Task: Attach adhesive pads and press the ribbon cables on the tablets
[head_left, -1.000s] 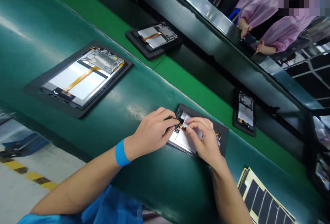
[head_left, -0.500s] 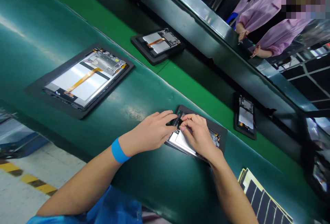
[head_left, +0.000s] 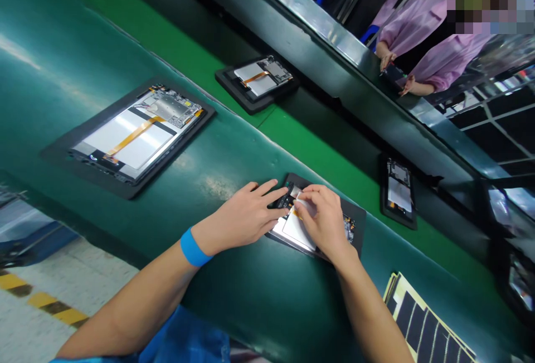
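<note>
An opened tablet point(head_left: 296, 233) with a white battery lies on a dark foam pad point(head_left: 357, 213) in front of me. My left hand point(head_left: 244, 218), a blue band at its wrist, has its fingers spread over the tablet's left end, fingertips by a black strip point(head_left: 286, 198) there. Over the battery, my right hand point(head_left: 328, 221) has thumb and index finger brought together in a pinch. A bit of orange ribbon cable shows by those fingertips; whatever they hold is too small to make out. The right hand covers part of the circuit board.
Another opened tablet point(head_left: 134, 134) on a pad lies left on the green bench. Beyond it, on the bright green strip, are a tablet point(head_left: 261, 78) and one further right point(head_left: 399, 187). Sheets with black strips point(head_left: 426, 321) lie lower right. Across, a person in pink point(head_left: 434, 45) handles a dark object.
The fingers of my left hand have spread wider and the black strip beneath shows more. My right thumb and index finger stay pinched over the battery. The view has shifted slightly.
</note>
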### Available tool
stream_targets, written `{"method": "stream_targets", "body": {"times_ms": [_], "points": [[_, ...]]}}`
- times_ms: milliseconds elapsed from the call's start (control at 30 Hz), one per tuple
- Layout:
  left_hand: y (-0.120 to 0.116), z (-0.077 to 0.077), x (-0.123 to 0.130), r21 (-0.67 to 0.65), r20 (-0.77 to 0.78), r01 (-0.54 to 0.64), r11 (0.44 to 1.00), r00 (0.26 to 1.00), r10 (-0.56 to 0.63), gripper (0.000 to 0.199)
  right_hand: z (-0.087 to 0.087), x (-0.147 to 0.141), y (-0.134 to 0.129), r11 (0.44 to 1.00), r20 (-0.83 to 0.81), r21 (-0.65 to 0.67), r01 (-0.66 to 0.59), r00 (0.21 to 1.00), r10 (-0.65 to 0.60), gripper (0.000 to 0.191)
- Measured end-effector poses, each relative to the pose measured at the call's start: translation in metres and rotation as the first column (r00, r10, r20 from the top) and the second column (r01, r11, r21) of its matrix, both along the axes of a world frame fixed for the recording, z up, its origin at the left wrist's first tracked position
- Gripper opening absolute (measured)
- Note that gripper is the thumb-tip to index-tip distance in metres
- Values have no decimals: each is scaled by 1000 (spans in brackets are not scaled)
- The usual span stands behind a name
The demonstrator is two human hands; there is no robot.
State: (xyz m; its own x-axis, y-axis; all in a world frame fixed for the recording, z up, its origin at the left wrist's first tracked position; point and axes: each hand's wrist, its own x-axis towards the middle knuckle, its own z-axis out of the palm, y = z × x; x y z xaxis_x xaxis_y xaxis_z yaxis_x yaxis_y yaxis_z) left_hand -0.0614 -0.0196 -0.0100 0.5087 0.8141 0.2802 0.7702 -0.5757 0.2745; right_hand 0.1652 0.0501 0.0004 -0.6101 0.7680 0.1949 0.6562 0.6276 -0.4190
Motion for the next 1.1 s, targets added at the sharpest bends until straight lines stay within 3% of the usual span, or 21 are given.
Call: {"method": "stream_targets", "body": {"times_ms": [100, 267, 433, 533, 600, 700, 767, 867, 900, 1000, 1100], "points": [[1, -2, 1, -28, 10, -4, 1000, 1000, 5, 33, -1, 11, -6, 996, -43, 70, 50, 998, -47, 12], [1, -7, 4, -67, 10, -32, 997, 999, 33, 41, 0, 39, -34, 980, 32, 176, -93, 996, 89, 27], [3, -10, 4, -75, 44, -68, 995, 996, 72, 41, -4, 64, -61, 918, 286, 180, -354, 912, 295, 67], [8, -14, 0, -42, 140, -153, 987, 977, 158, 44, -14, 75, -63, 898, 429, 206, -389, 860, 275, 60], [12, -19, -4, -3, 210, -227, 974, 952, 222, 47, -22, 77, -52, 899, 474, 224, -377, 848, 237, 53], [19, -30, -9, 46, 278, -307, 951, 918, 283, 47, -28, 69, -12, 939, 495, 198, -283, 855, 153, 50], [25, -42, -13, 42, 326, -344, 938, 892, 312, 46, -24, 56, 25, 977, 472, 192, -90, 882, -11, 48], [35, -59, -21, -56, 466, -404, 913, 798, 381, 46, -12, 30, 66, 942, 367, 308, 133, 897, -247, 56], [38, -64, -24, -109, 521, -435, 894, 741, 424, 46, -8, 22, 72, 933, 336, 327, 151, 904, -264, 58], [46, -69, -33, -98, 543, -485, 869, 706, 455, 52, -4, 4, 70, 935, 291, 350, 48, 944, -157, 59], [49, -60, -34, -74, 580, -538, 840, 662, 475, 62, -3, 19, 58, 922, 239, 388, -8, 967, -92, 52]]}}
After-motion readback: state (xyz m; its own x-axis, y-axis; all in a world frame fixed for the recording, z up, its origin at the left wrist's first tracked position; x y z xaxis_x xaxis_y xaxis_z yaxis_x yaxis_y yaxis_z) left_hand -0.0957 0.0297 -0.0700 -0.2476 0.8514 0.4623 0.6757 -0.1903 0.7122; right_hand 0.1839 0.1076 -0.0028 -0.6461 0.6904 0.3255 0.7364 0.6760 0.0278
